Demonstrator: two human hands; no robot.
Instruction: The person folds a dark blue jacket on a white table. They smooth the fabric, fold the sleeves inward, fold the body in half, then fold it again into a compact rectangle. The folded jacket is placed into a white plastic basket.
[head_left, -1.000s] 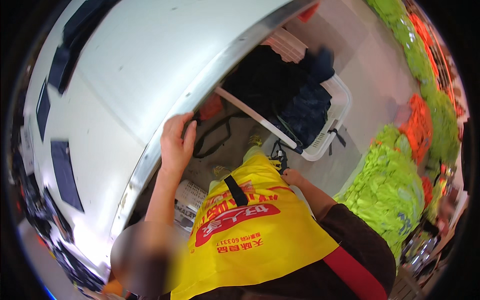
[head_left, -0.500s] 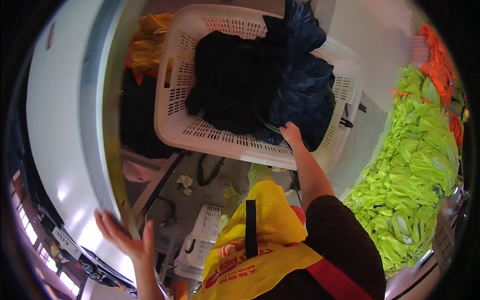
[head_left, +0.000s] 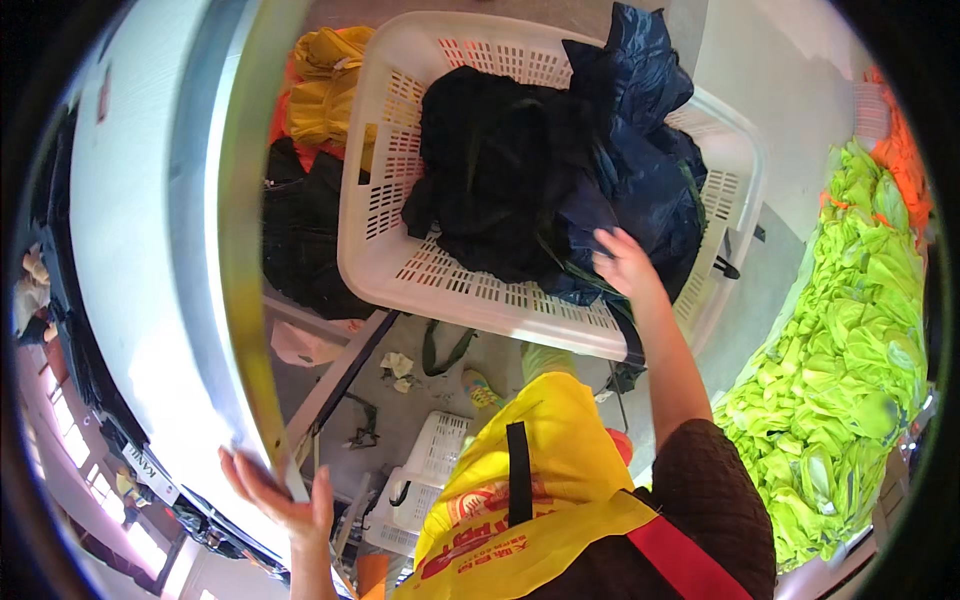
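Observation:
A white slatted plastic basket (head_left: 480, 318) in front of me holds black cloth (head_left: 490, 170) and shiny dark blue cloth (head_left: 645, 150), with a thin green strip along its lower part. My right hand (head_left: 630, 265) is over the near right of the pile, at the blue cloth, fingers stretched out and nothing gripped. Below it a black piece hangs over the basket's near rim. At the lower left, my left hand (head_left: 280, 505) rests by the edge of the white table (head_left: 160, 330), its fingers extended and the thumb apart.
A heap of neon yellow-green garments (head_left: 820, 380) lies at the right, with orange cloth (head_left: 900, 160) behind it. Yellow cloth (head_left: 325, 95) and black garments (head_left: 305, 240) sit left of the basket. A smaller white basket (head_left: 435, 445) and scraps (head_left: 397, 365) are on the floor.
My right hand has let go of the dark cloth's near edge and opened. A black piece now hangs over the basket's rim. The view has shifted; the left hand stays at the table edge.

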